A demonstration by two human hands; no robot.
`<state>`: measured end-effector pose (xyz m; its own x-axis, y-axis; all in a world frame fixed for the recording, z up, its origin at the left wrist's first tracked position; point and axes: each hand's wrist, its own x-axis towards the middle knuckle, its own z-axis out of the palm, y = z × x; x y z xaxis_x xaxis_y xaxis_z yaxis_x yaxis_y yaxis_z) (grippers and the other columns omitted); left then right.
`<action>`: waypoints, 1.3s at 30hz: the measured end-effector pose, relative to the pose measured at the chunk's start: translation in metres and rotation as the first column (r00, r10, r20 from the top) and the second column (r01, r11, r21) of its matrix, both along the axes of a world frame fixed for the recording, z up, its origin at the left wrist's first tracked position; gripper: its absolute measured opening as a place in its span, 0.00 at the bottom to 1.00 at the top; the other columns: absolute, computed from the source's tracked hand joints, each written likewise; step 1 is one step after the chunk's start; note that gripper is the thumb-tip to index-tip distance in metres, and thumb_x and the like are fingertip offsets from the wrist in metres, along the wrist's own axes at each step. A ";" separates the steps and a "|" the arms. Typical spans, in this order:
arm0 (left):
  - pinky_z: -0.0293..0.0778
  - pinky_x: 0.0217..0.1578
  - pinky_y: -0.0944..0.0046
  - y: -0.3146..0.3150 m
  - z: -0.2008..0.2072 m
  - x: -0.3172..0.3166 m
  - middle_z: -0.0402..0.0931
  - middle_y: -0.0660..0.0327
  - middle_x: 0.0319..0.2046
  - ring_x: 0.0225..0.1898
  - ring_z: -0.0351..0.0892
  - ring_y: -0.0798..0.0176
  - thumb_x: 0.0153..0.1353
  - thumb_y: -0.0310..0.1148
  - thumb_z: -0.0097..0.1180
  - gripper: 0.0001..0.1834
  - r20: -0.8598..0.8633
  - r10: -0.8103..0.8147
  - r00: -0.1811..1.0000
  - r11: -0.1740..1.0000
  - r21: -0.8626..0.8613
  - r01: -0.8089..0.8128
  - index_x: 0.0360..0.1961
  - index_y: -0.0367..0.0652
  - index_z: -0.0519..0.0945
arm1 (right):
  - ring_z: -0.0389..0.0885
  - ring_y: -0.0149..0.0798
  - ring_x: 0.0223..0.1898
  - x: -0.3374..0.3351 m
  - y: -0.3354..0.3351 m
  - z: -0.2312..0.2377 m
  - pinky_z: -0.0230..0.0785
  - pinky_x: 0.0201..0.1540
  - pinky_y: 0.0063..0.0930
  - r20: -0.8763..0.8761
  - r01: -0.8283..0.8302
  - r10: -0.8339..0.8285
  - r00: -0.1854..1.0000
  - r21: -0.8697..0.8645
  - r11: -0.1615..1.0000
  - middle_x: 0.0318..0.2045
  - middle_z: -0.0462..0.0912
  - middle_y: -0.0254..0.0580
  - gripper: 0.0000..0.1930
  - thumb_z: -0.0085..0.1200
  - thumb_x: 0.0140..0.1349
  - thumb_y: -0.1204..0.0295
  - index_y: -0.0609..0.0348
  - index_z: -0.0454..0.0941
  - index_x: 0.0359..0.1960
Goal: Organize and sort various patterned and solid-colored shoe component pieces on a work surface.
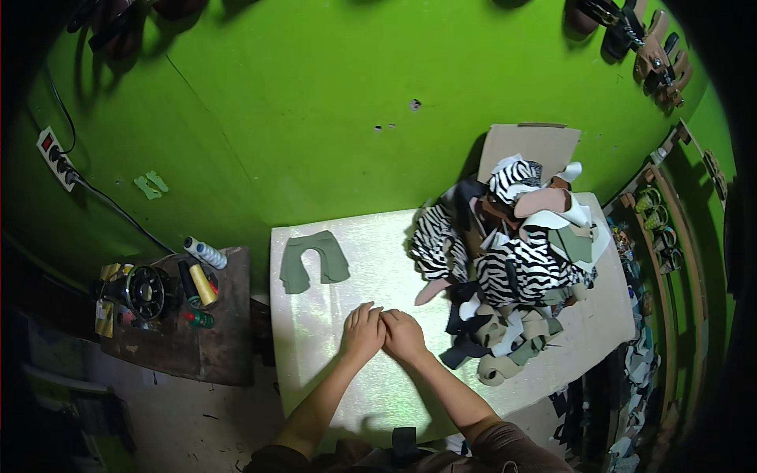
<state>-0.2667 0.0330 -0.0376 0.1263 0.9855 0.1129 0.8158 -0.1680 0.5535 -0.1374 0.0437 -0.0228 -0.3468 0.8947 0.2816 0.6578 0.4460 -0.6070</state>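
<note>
My left hand lies over the pale, shiny tabletop, its fingers stretched forward and nothing visible under them. Against its side rests my right hand, whose fingers curl downward; whether anything is in them is hidden. Just beyond, to the left, sits a curved stack of olive-green cut pieces, shaped like an arch with its opening toward me. To the right of my hands rises a heap of zebra-striped material, mixed with green, white, black and pink scraps.
At the left stands a dark table with thread spools and a black wheel. A cardboard piece leans behind the heap. A power strip hangs on the green wall. Sandals sit on a rack at right.
</note>
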 end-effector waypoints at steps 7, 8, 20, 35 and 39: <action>0.71 0.42 0.56 -0.003 0.028 0.085 0.75 0.48 0.41 0.42 0.75 0.48 0.59 0.32 0.45 0.17 0.220 -0.056 0.974 0.995 -0.072 0.074 0.47 0.35 0.72 | 0.77 0.48 0.33 0.085 -0.015 0.033 0.70 0.36 0.37 0.001 0.065 -0.065 0.998 -0.043 0.997 0.31 0.78 0.47 0.11 0.49 0.54 0.73 0.61 0.75 0.39; 0.70 0.44 0.55 -0.006 0.031 0.097 0.75 0.48 0.41 0.43 0.75 0.46 0.58 0.32 0.45 0.17 0.295 -0.030 0.955 0.995 -0.086 0.058 0.47 0.36 0.72 | 0.77 0.48 0.33 0.097 -0.018 0.037 0.70 0.36 0.36 -0.010 0.063 -0.063 0.998 -0.030 0.998 0.30 0.77 0.46 0.11 0.49 0.54 0.74 0.61 0.75 0.39; 0.67 0.49 0.55 -0.031 0.031 0.202 0.71 0.46 0.44 0.48 0.70 0.44 0.56 0.31 0.48 0.19 0.323 -0.093 0.942 0.996 0.032 0.087 0.48 0.34 0.69 | 0.74 0.45 0.38 0.211 -0.047 0.036 0.68 0.42 0.34 0.075 -0.021 0.019 0.997 0.023 1.000 0.34 0.76 0.42 0.14 0.51 0.50 0.74 0.58 0.75 0.41; 0.68 0.48 0.57 -0.092 0.021 0.185 0.67 0.45 0.50 0.49 0.70 0.45 0.49 0.20 0.46 0.26 0.214 0.050 0.975 0.982 -0.190 -0.008 0.54 0.36 0.65 | 0.70 0.45 0.49 0.259 -0.104 0.028 0.61 0.53 0.37 0.181 -0.130 0.121 0.976 0.034 0.991 0.42 0.76 0.40 0.16 0.52 0.46 0.76 0.56 0.77 0.40; 0.70 0.45 0.57 -0.094 0.034 0.184 0.74 0.46 0.42 0.43 0.75 0.48 0.55 0.22 0.44 0.21 0.364 0.177 0.915 0.942 -0.333 -0.050 0.53 0.35 0.67 | 0.71 0.45 0.48 0.258 -0.110 0.030 0.62 0.52 0.36 0.196 -0.091 0.086 0.977 0.017 0.996 0.41 0.76 0.39 0.17 0.53 0.46 0.76 0.55 0.76 0.42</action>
